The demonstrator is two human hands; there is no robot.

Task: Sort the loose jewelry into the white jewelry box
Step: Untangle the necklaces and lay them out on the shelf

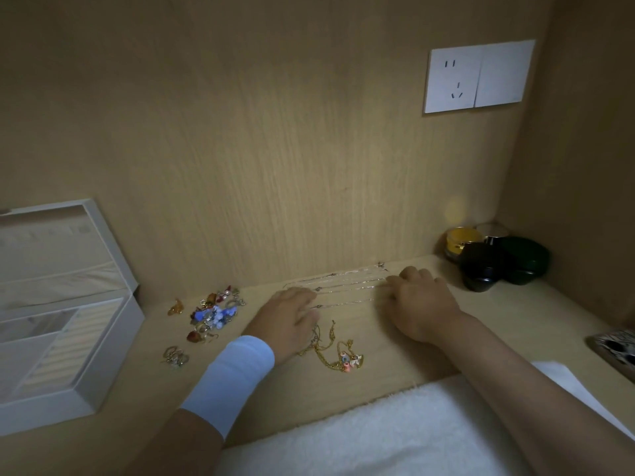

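The white jewelry box (113, 341) stands open at the left, its mirrored lid (58, 249) upright. Several thin silver chains (347, 286) lie stretched in parallel lines along the back of the wooden desk. My left hand (292, 319) rests palm down on their left ends, and my right hand (417, 300) presses on their right ends. Whether either hand pinches a chain is hidden. A gold chain with small charms (338, 355) lies tangled just in front of my left hand. A heap of colourful earrings (214, 312) and several rings (175, 357) lie between the box and my left hand.
Dark round jars (501, 262) and a yellow-lidded jar (462, 240) crowd the back right corner. A patterned object (615, 350) sits at the right edge. A white towel (395, 431) covers the near edge. A wall socket (477, 75) is mounted above.
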